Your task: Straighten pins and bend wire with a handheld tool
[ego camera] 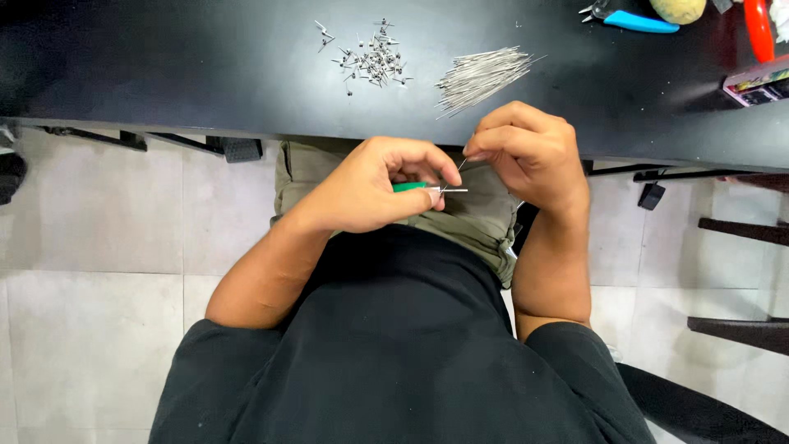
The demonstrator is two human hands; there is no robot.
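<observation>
While two hands (left (374, 185), right (526, 152)) pinch one wire (461, 165), two piles (479, 76) wait.

A small workshop or craft bench — a black worktable (164, 74) over pale floor tiles (90, 329), carrying a bundle of thin steel wires (481, 76), a scatter of small bent metal pieces (374, 59) and blue-handled pliers (633, 20) — all hand-assembly supplies.

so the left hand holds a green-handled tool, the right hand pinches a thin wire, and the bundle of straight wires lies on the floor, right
Not quite. The head view shows the bundle of straight wires lying on the black table, not the floor. The rest stands: the left hand holds the green-handled tool and the right hand pinches a thin wire.
</observation>
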